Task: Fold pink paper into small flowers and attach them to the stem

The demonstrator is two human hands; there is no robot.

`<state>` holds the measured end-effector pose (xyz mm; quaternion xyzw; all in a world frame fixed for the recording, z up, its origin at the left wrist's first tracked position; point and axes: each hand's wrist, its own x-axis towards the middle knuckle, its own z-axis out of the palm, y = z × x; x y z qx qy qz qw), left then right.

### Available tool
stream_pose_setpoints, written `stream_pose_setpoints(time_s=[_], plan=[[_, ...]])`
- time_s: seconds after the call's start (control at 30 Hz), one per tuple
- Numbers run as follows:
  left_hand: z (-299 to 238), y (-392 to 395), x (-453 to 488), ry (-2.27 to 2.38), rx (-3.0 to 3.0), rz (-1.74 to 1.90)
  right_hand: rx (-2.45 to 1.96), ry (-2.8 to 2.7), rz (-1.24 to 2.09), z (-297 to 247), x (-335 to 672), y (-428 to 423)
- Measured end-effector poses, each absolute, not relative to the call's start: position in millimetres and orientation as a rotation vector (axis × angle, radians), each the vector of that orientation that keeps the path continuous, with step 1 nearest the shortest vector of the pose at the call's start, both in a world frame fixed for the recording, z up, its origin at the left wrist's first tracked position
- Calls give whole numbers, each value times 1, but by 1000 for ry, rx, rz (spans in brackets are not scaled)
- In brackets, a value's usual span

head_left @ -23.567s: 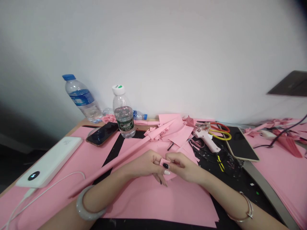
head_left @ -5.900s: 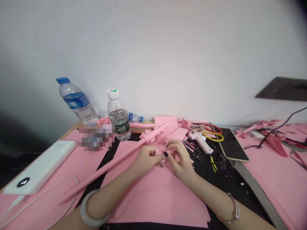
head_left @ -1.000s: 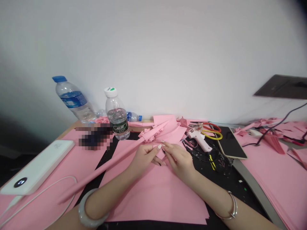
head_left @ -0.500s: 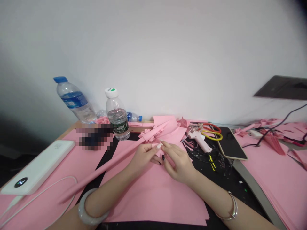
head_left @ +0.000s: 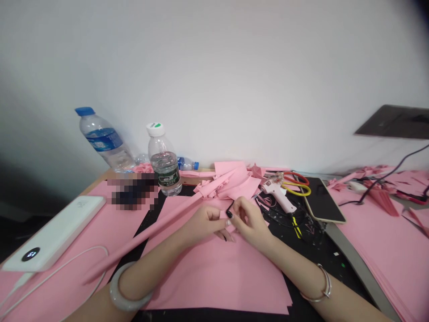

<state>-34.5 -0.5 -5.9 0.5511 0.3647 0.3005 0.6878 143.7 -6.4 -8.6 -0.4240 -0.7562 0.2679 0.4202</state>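
Drawn closer together since a moment ago, the left hand [head_left: 204, 222] and right hand [head_left: 250, 220] pinch a small pink paper piece [head_left: 224, 214], fingers nearly closed, above a pink paper sheet [head_left: 214, 277]; hot glue gun [head_left: 278, 197] at two o'clock.

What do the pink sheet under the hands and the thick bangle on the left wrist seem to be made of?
The pink sheet looks like matte paper or thin card: flat, with crisp cut edges. The thick bangle looks like polished pale stone, perhaps jade: milky, with a soft gloss.
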Motion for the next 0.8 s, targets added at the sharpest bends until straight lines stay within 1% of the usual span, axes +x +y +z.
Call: stream_pose_setpoints(time_s=[0.1, 0.33, 0.4, 0.57, 0.8], plan=[[-3, -2, -37, 782, 1225, 594, -998, -1931, 952, -8, 143, -5], [-2, -4, -38, 728, 1189, 574, -973, -1847, 1068, -9, 140, -4], [-2, -4, -37, 742, 1177, 582, -997, -1795, 1065, -10, 141, -5], [-1, -4, -35, 767, 1188, 613, -958, -1793, 870, -9, 141, -3], [-10, -2, -36, 827, 1238, 607, -804, -1730, 981, -12, 137, -2]])
